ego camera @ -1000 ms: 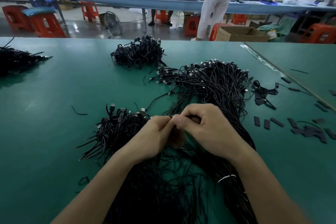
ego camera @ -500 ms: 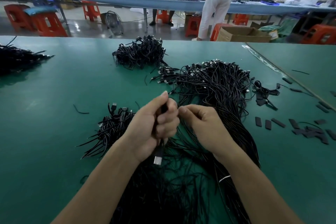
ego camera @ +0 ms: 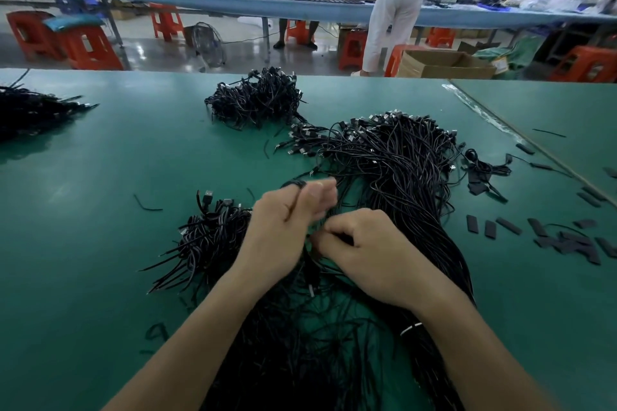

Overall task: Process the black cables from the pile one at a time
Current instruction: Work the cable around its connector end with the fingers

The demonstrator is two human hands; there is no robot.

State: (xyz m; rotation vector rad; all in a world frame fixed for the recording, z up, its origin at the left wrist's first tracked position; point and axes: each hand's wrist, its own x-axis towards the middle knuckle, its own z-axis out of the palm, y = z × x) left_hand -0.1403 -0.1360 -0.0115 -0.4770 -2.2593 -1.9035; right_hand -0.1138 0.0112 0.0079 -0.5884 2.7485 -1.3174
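Observation:
A big pile of loose black cables [ego camera: 394, 163] with silver plugs spreads over the green table [ego camera: 100, 243] from the middle toward me. My left hand [ego camera: 283, 230] is closed around one black cable [ego camera: 295, 184] that loops over its blurred fingers. My right hand [ego camera: 364, 247] sits just right of it, fingers pinched on the same cable's lower part above the pile. A small heap of coiled cables [ego camera: 207, 237] lies directly left of my left hand.
Another coiled bundle [ego camera: 257, 100] lies at the far middle, and a further cable heap [ego camera: 30, 110] at the far left edge. Black strips [ego camera: 567, 240] are scattered on the right. A table seam [ego camera: 534, 143] runs diagonally at right. A person [ego camera: 397, 3] stands beyond.
My left hand has lifted and turned with the cable, which now loops over its fingers. My right hand has dropped slightly toward the pile, still pinching the cable.

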